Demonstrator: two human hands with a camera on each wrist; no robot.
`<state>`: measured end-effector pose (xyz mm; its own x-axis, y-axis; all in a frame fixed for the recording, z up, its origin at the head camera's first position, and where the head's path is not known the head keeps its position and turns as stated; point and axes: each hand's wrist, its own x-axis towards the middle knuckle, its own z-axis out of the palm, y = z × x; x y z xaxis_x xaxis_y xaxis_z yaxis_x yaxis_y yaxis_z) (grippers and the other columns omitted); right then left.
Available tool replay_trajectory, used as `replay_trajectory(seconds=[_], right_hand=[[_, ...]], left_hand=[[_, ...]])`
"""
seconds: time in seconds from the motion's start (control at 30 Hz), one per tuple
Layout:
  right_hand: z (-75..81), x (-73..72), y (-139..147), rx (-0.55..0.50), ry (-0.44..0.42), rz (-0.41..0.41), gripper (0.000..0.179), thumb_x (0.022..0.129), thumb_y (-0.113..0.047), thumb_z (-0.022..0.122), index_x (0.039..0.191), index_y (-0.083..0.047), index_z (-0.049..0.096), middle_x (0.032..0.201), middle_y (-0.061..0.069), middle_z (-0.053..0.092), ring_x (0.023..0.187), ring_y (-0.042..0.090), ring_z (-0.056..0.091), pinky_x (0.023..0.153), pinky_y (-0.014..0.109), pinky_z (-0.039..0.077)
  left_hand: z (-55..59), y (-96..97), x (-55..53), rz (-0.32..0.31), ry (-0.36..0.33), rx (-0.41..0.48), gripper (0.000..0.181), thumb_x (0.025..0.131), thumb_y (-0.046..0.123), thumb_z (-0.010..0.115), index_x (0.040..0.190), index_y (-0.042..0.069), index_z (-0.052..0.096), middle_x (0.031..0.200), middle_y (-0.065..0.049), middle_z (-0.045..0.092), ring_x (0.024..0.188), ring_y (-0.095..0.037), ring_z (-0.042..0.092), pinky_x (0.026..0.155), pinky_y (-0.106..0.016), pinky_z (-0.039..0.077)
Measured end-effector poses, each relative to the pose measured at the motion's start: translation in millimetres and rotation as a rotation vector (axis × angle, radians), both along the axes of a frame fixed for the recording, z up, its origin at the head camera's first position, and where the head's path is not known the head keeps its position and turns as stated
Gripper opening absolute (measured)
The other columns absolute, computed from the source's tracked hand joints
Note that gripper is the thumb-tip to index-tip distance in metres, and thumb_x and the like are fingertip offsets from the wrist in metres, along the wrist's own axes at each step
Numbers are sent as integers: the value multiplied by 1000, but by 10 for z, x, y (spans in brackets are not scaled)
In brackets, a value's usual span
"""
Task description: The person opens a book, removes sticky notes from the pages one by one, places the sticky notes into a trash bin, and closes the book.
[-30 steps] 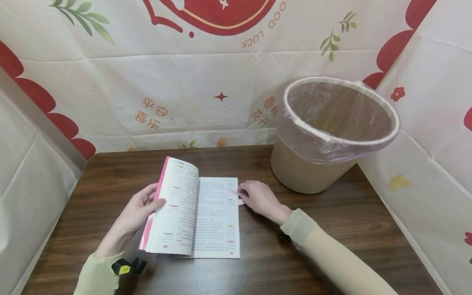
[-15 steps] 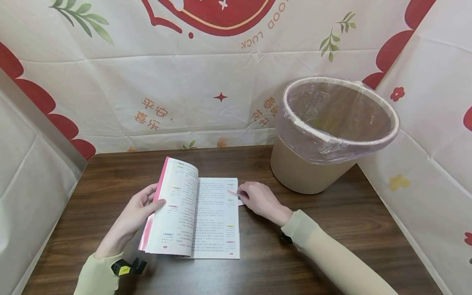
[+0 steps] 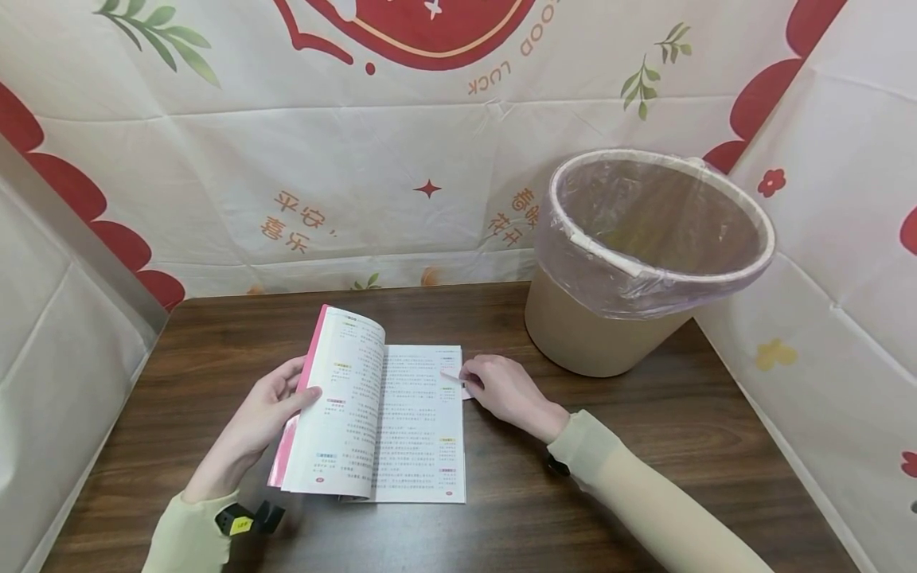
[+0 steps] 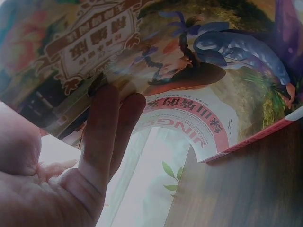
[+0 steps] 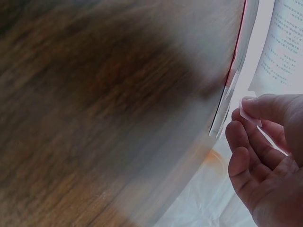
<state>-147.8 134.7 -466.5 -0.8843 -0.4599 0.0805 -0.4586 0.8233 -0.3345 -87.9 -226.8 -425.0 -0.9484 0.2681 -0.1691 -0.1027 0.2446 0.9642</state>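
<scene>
- The book point(image 3: 423, 422) lies open on the dark wooden table point(image 3: 516, 509), its right-hand page flat and its left-hand part raised and curving up from the spine.
- At the left edge of the book, the left hand point(image 3: 261, 414) grips the raised part, thumb over the page and other fingers behind it; the left wrist view shows these fingers against the illustrated cover point(image 4: 189, 71).
- At the right edge of the book, toward its top, the right hand point(image 3: 512, 390) pinches a small pale pink slip point(image 3: 450, 375) between thumb and fingers.
- The slip reaches over the margin of the book's right-hand page; whether it is fixed there, I cannot tell.
- Just outside the book's right edge, a bit of white point(image 3: 469, 392) shows below the fingertips.
- Beyond the book and to its right stands a beige bin point(image 3: 591, 338) with a clear liner point(image 3: 609, 294) folded over its rim.
- Behind the book hangs a printed white cloth point(image 3: 387, 151).
</scene>
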Motion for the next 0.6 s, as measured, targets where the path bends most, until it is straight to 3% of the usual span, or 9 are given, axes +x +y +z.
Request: replay_trajectory(seconds=[0.23, 0.4, 0.6], right_hand=[[-9, 11, 7, 5, 1, 9, 6, 94, -12, 78, 100, -13, 79, 92, 0, 76, 75, 9, 58, 74, 28, 55], [-4, 16, 6, 4, 2, 13, 7, 94, -13, 78, 101, -13, 79, 94, 1, 77, 76, 10, 58, 74, 28, 56], [25, 23, 8, -1, 4, 10, 8, 95, -13, 77, 102, -14, 80, 94, 0, 77, 75, 9, 57, 74, 26, 54]], left_hand=[[-4, 6, 8, 2, 2, 0, 64, 105, 16, 63, 157, -3, 33, 131, -26, 70, 89, -14, 81, 77, -33, 67], [-6, 7, 14, 2, 8, 2, 64, 105, 16, 64, 157, -3, 33, 130, -24, 71, 89, -14, 81, 77, -34, 67], [-1, 10, 17, -3, 11, 11, 63, 105, 16, 64, 157, -3, 33, 126, -14, 75, 90, -14, 81, 78, -33, 67]])
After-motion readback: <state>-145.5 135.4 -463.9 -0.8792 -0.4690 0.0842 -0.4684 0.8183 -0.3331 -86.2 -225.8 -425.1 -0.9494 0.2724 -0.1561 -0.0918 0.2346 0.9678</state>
